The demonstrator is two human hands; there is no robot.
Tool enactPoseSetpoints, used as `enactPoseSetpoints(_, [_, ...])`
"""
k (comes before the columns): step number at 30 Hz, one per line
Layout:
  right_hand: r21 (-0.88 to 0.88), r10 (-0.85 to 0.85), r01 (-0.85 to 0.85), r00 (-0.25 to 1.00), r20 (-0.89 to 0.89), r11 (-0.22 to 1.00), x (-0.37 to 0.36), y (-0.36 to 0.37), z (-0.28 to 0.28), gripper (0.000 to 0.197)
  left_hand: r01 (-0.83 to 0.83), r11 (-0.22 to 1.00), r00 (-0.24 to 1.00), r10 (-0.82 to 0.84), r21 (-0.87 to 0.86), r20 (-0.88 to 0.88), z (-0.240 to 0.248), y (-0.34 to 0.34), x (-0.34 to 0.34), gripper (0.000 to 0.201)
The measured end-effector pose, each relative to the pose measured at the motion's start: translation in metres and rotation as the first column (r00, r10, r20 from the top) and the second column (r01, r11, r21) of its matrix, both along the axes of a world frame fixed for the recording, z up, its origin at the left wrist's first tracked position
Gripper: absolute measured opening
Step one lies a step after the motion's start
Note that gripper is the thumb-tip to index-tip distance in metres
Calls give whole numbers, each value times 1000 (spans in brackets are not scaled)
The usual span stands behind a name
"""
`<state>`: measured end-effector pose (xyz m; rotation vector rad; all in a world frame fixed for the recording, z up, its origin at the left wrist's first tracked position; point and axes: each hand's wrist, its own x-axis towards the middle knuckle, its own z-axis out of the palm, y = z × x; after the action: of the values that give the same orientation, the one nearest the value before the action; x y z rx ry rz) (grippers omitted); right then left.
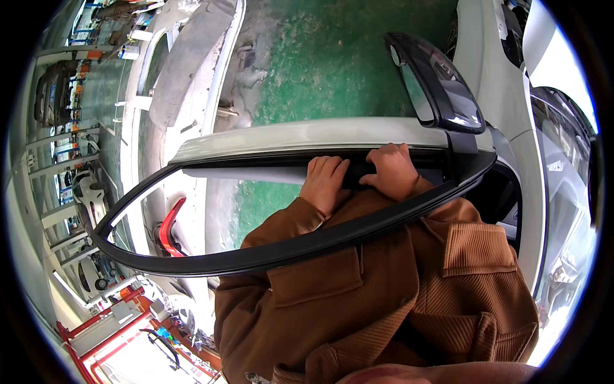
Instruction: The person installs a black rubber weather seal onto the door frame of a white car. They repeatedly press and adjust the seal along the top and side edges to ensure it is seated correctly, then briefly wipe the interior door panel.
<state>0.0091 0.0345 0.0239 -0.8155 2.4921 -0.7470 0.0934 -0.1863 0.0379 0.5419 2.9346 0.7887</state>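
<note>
Both hands at the white car door's black window-sill trim, within the window frame. Left, right: slightly apart, fingers curled; can't tell if either grips. Door mirror right of them.

A brown, finely ribbed jacket with long sleeves; one broad pocket flap at six o'clock, a squarer flap near four, a wide folded collar at five.

Bright overall | white glare upper right, lower left | edges bowed by fisheye | corners black
</note>
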Motion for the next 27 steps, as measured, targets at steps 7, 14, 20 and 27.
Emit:
enactPoseSetpoints(7, [-52, -5, 7, 999, 49, 999, 1, 4, -4, 45, -35, 991, 995, 23, 128, 97, -2, -24, 11, 63])
enactPoseSetpoints(14, [-84, -13, 14, 1000, 7, 996, 4, 4, -7, 44, -274, 919, 948, 209, 284, 239, 2, -26, 3, 35])
enactPoseSetpoints(20, [-55, -51, 55, 996, 71, 997, 4, 3, -2, 46, -632, 639, 775, 506, 439, 379, 26, -107, 8, 52])
enactPoseSetpoints(27, [-51, -61, 63, 997, 39, 997, 3, -3, -2, 44, -321, 841, 947, 292, -436, -133, -4, -134, 22, 120])
